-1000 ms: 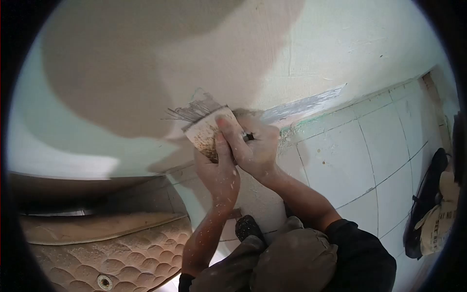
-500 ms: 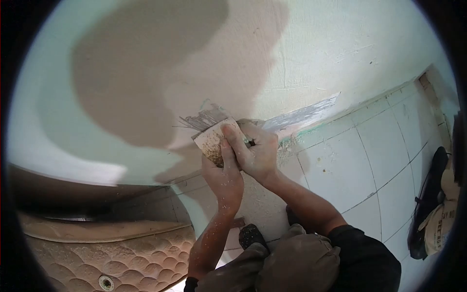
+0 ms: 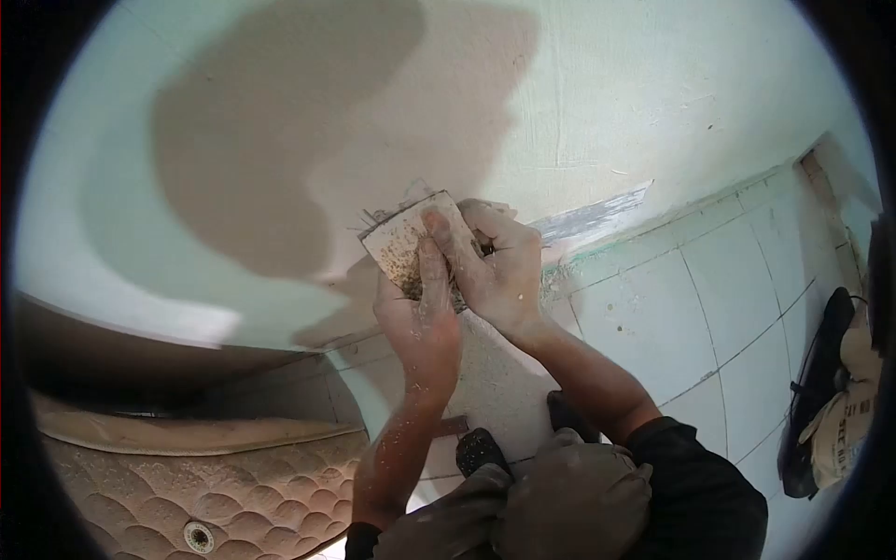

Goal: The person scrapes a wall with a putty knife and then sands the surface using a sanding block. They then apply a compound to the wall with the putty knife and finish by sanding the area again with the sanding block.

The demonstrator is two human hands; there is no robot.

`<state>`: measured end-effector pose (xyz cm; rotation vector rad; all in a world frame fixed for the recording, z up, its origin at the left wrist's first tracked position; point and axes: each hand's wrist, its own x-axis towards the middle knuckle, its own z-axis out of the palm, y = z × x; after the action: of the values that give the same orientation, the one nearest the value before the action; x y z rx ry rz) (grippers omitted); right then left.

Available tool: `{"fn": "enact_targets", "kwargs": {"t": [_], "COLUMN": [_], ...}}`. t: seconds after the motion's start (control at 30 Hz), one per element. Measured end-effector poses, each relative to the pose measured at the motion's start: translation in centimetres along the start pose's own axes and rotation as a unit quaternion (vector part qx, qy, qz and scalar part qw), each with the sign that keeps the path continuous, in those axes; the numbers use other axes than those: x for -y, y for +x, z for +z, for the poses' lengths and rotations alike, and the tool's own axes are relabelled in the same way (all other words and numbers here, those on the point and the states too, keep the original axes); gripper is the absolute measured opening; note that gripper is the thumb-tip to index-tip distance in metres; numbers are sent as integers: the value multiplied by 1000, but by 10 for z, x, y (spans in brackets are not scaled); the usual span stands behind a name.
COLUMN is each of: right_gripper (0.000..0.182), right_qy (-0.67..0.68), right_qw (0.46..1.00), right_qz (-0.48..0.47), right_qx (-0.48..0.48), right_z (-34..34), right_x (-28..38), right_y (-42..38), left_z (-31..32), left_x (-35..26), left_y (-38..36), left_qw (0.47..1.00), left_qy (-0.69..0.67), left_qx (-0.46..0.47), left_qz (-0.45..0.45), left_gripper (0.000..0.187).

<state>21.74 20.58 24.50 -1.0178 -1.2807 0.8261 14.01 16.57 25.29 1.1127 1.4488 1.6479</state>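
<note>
A wide, flat scraper [image 3: 399, 245], pale and speckled with brown rust-like spots, lies tilted against the lower part of the wall [image 3: 616, 103]. My left hand [image 3: 418, 322] grips it from below, thumb pressed along its face. From the right, my right hand [image 3: 502, 275] is closed around its side, thumb also on the face. The handle is hidden by my fingers. Around the scraper's upper edge, grey scratch marks [image 3: 369, 220] show on the wall. To the right runs a scraped grey strip [image 3: 597, 217].
Flakes of debris [image 3: 558, 280] lie where wall meets the tiled floor [image 3: 653, 299]. A dusty quilted mattress [image 3: 215, 485] is at lower left. Dark footwear [image 3: 821, 383] and a printed sack [image 3: 845, 439] are at the right. My shoe [image 3: 482, 452] stands below my hands.
Both hands and the scraper have slid up the wall, covering much of the grey scratched patch that showed above its edge before. The grip looks the same.
</note>
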Motion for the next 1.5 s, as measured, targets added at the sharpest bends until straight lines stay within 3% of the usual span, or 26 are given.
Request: {"fn": "enact_targets", "kwargs": {"t": [0.1, 0.17, 0.2, 0.3, 0.37, 0.4, 0.43, 0.5, 0.6, 0.7, 0.83, 1.03, 1.13, 1.23, 1.3, 1.43, 1.5], "right_gripper": [29, 29, 29, 29, 28, 28, 28, 27, 28, 31, 32, 32, 31, 30, 29, 27, 25], "right_qy": [29, -13, -11, 22, 32, 49, 51, 41, -2, 28, 24, 60, 34, 3, 20, 84, 66], "right_qw": [999, 996, 995, 998, 999, 998, 998, 997, 998, 999, 999, 997, 999, 1000, 1000, 995, 997], "right_qz": [22, -83, -91, -43, -1, -28, -26, -41, -44, -2, 24, -21, -6, -1, -20, -36, -38], "right_qx": [15, -37, -38, -27, 33, 28, 25, -42, -52, -37, -14, -47, -4, 14, 4, -31, 16], "right_z": [0, 7, 7, 5, 1, 2, 2, 6, 3, 3, -2, 3, -4, -6, -4, 2, -4], "right_x": [-9, -32, -34, -9, 19, 10, 2, -13, -57, -46, -36, -50, -27, -27, -40, -36, -9], "right_y": [-7, -11, -10, -5, 10, 11, 8, -6, -30, -21, -17, -18, -10, -13, -16, -5, 9], "left_z": [-2, -1, -1, -3, -1, 7, 8, 2, 3, 3, 4, 6, 5, 1, 3, 12, 7], "left_x": [3, 24, 24, 2, -15, -12, -9, -1, 47, 41, 27, 41, 23, 28, 37, 34, 10], "left_y": [-5, -9, -7, -3, 7, 6, 4, -8, -19, -12, -12, -10, -8, -13, -10, -6, 3], "left_qw": [1000, 997, 997, 993, 994, 993, 993, 995, 994, 991, 995, 990, 994, 995, 986, 990, 999], "left_qy": [23, 68, 64, 109, 10, -87, -84, 91, 106, 128, 86, 137, 75, 77, 167, 112, 24], "left_qx": [6, -19, -19, -13, 30, 6, 9, -16, -28, -20, -9, -30, -22, -24, -25, -70, -14], "left_qz": [-4, 23, 31, -34, 109, 79, 79, -44, -18, -40, -49, 4, -74, -55, -7, 40, 35], "left_gripper": [32, 32, 32, 31, 31, 31, 31, 31, 31, 42, 43, 35, 43, 43, 40, 36, 31]}}
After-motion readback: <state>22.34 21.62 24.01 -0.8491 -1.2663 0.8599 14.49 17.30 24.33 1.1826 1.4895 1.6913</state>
